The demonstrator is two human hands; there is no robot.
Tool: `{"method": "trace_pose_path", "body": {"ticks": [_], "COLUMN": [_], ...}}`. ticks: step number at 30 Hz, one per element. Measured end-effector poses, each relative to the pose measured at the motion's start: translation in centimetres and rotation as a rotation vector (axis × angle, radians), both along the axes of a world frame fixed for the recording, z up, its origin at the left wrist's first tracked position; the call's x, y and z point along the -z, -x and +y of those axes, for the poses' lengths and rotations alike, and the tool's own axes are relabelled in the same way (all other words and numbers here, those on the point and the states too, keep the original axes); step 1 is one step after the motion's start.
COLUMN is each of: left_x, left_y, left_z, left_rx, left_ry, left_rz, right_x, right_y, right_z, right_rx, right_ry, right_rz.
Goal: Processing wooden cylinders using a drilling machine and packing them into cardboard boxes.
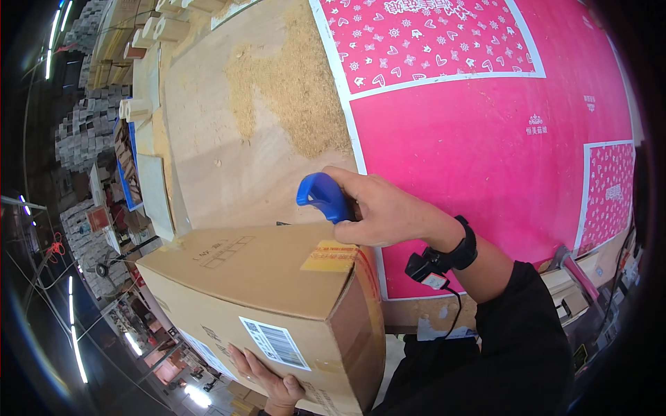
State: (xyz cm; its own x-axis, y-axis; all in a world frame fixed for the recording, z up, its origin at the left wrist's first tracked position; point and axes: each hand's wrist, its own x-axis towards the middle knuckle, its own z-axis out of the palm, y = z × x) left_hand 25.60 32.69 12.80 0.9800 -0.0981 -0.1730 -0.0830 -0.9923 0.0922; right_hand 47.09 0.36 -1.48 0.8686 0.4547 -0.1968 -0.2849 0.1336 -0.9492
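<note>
A brown cardboard box [250,277] stands tilted at the lower middle, its top flaps closed. Yellow printed tape [330,256] lies over the right end of its top seam and runs down the edge. My left hand [267,378] lies flat on the box's near side, fingers stretched out, below a white barcode label [275,342]. Just above the taped end, my right hand [381,208] is closed round a blue plastic hand tool [322,195] with a curved end. My palm and fingers hide the rest of the tool, so its exact kind does not show.
Beyond the box is a wooden work surface [208,125] strewn with sawdust [298,90]. A pink printed sheet [444,159] covers its right part. Wood blocks [170,29] line the far left edge. A dark strap with a small device [433,267] and a cable sits on my right wrist.
</note>
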Motion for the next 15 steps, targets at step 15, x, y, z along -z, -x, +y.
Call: {"method": "trace_pose_path", "body": {"ticks": [15], "left_x": [-0.1], "left_y": [-0.3], "left_z": [-0.2], "left_rx": [0.027], "left_ry": [-0.01], "left_rz": [0.004], "right_x": [-4.0], "right_y": [0.8], "right_z": [0.2], "right_rx": [0.15], "right_ry": [-0.423], "right_rz": [-0.137]}}
